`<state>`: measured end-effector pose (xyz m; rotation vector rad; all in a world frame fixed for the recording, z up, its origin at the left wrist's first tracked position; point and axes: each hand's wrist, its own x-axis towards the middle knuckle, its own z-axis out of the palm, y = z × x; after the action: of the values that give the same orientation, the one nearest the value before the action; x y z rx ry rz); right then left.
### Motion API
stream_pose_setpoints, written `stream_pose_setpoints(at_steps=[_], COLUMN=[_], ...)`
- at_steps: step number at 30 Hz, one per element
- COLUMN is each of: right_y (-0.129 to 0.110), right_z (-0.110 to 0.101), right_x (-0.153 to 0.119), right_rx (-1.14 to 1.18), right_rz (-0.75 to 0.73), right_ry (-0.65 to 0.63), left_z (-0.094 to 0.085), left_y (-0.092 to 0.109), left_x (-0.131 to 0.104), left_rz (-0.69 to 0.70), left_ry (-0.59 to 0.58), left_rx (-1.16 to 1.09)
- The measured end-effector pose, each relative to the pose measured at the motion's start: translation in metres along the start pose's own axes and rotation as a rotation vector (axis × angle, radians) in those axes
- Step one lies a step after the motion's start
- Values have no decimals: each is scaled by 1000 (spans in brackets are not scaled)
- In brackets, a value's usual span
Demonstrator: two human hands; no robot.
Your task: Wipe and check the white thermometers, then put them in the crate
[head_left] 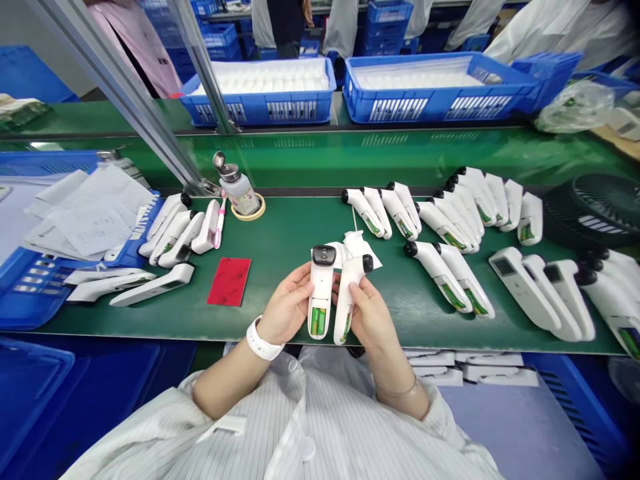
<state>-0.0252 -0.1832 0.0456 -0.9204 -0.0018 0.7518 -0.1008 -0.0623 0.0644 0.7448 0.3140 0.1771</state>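
Observation:
My left hand (287,307) is closed on a white infrared thermometer (321,287), held upright with its black sensor end up. Two green batteries (319,320) show in its uncovered handle. Beside it, my right hand (373,313) grips a second white thermometer (346,293), turned sideways, with a bit of green in its handle. Behind both lies a crumpled white cloth (364,248). Several more thermometers (443,273) with bare battery bays rest to the right. A red square pad (229,282) lies to the left of my hands.
A pump bottle (241,190) stands in a yellow ring near a metal post. Thermometers (173,233) and a pink pen-like tool (220,223) lie left, by a blue crate (37,283) with papers. A black fan (595,210) sits right. Blue baskets (260,110) line the far shelf.

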Motion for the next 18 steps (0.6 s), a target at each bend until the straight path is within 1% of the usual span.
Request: stream_pose_setpoints(at_steps=[3, 8, 14, 18], right_y=[-4, -7, -6, -7], right_z=[2, 5, 3, 3], right_x=[-3, -5, -5, -6], right_rx=[25, -34, -44, -62], right_rz=[37, -37, -24, -39], right_ry=[5, -42, -74, -73], left_z=[-4, -8, -10, -10], left_y=[-1, -3, -3, -3], left_x=[1, 2, 1, 1], left_rz=[-19, -15, -26, -17], left_ry=[13, 52, 46, 51], left_rx=[1, -50, -46, -40])
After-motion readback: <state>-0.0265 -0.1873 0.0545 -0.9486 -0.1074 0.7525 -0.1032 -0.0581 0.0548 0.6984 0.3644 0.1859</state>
